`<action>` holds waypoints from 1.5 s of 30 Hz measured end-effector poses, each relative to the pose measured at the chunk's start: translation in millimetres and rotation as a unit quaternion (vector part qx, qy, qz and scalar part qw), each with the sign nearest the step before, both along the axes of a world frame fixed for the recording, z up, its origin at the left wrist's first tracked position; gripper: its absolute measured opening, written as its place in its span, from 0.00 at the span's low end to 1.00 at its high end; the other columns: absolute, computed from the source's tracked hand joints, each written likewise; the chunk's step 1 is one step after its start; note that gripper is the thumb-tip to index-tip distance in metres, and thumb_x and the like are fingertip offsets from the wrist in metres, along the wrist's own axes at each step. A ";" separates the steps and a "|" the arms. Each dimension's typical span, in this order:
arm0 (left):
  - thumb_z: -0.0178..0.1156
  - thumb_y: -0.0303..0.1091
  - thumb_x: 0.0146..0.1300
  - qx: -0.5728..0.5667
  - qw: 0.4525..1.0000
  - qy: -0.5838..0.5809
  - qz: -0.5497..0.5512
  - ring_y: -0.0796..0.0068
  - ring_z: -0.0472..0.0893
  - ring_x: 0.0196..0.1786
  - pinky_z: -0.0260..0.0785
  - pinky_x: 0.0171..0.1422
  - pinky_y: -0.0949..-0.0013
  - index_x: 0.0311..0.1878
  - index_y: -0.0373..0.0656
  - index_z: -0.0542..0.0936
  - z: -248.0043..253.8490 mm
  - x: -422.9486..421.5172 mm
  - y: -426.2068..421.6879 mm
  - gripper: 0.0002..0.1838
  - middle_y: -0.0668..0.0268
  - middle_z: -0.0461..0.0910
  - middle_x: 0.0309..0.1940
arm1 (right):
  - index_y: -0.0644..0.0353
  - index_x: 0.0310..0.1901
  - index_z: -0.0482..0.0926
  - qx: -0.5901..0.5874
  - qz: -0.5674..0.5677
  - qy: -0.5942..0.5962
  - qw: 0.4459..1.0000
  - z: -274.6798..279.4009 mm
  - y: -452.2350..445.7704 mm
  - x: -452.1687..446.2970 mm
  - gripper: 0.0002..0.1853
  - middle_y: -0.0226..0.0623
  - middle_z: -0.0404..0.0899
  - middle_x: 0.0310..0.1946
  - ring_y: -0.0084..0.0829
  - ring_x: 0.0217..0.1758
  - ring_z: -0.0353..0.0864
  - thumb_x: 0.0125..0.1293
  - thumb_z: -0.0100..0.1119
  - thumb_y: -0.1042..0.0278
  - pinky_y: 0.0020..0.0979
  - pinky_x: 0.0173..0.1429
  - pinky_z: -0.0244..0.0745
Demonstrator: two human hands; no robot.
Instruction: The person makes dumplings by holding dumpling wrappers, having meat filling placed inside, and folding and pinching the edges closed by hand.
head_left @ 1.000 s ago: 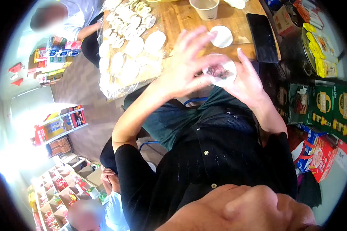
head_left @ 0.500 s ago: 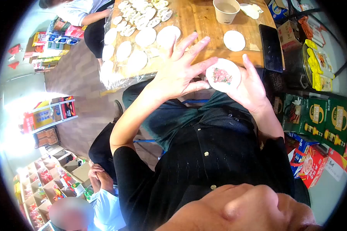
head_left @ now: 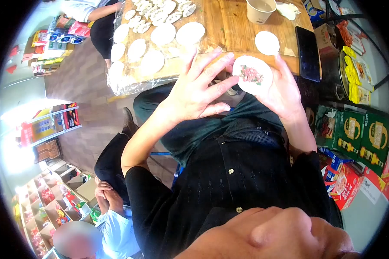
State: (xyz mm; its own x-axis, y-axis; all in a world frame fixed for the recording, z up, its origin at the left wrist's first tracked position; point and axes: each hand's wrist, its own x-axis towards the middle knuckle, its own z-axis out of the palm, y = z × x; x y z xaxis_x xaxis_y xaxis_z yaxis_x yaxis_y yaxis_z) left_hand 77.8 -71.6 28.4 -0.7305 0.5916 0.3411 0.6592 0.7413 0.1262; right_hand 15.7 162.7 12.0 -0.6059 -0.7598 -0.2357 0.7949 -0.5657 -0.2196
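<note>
On the palm of my right hand (head_left: 286,94) lies a round white dumpling wrapper (head_left: 264,86), the thumb raised at its far side and the other fingers mostly hidden beneath. A small heap of pink minced filling with green bits (head_left: 251,75) sits in the middle of the wrapper. My left hand (head_left: 190,94) is just left of it, back upward, fingers spread, holding nothing; a fingertip comes close to the wrapper's left edge, and whether it touches I cannot tell. Another flat wrapper (head_left: 267,43) rests on the wooden table (head_left: 229,26) beyond my right hand.
Several flat wrappers (head_left: 152,61) and folded dumplings (head_left: 160,16) lie on plastic film at the table's left. Toward the right are a paper cup (head_left: 260,12), dough scraps (head_left: 287,11) and a black phone (head_left: 307,54). A seated person (head_left: 116,231) is at lower left, another person's sleeve (head_left: 75,9) at upper left.
My left thumb has come away from the wrapper's edge and dropped lower. The wrapper with filling stays on my right palm. The whole view has shifted slightly.
</note>
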 end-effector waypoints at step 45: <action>0.69 0.41 0.51 0.056 0.973 0.220 -0.046 0.62 0.72 0.65 0.45 0.76 0.39 0.43 0.58 0.81 -39.5 13.5 14.1 0.14 0.68 0.77 0.59 | 0.71 0.66 0.62 0.023 0.076 0.017 0.997 -1.3 -24.5 15.4 0.30 0.48 0.71 0.62 0.37 0.63 0.74 0.76 0.40 0.51 0.39 0.68 0.68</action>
State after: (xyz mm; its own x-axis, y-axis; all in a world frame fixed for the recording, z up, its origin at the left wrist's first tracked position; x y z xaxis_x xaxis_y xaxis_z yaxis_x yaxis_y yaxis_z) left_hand 91.3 -57.5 -11.2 -0.4450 0.5891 0.6745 0.7313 0.6738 -0.1060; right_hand 31.2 138.2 10.7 -0.4934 -0.8316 -0.2550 0.8621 -0.4286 -0.2705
